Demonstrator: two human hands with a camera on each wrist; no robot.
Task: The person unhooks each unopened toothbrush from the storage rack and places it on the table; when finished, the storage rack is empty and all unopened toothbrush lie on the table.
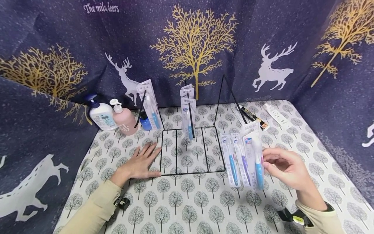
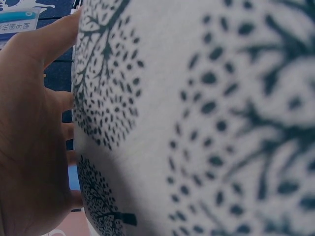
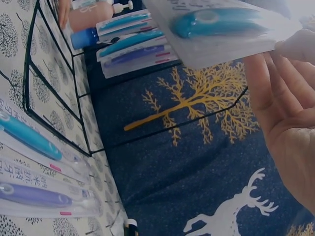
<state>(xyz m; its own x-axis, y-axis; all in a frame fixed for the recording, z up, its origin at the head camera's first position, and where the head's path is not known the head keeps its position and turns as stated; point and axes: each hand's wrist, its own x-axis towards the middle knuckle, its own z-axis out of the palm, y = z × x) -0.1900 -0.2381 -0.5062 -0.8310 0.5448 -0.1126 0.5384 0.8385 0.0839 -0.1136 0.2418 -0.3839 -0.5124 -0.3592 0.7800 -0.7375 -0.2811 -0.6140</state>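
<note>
Between the thumb and fingers of my right hand (image 1: 284, 167) I pinch the right edge of a packaged blue toothbrush (image 1: 253, 156), raised above the table. Beside it lie a second packaged blue toothbrush (image 1: 232, 165) and a packaged purple toothbrush (image 1: 242, 159). My left hand (image 1: 140, 162) rests with fingers spread on the cloth, its fingertips at the left side of a black wire rack (image 1: 193, 173). Packaged toothbrushes hang from the rack's left prong (image 1: 141, 109) and middle prong (image 1: 191, 121). In the right wrist view, the held pack (image 3: 216, 24) is seen from close by.
At the back left stand a white pump bottle (image 1: 103, 116), a pink pump bottle (image 1: 125, 120) and a blue container (image 1: 145, 123). A dark toothpaste box (image 1: 254, 117) and a white tube (image 1: 275, 114) lie at the back right. Dark fabric (image 1: 187, 42) hangs behind the table.
</note>
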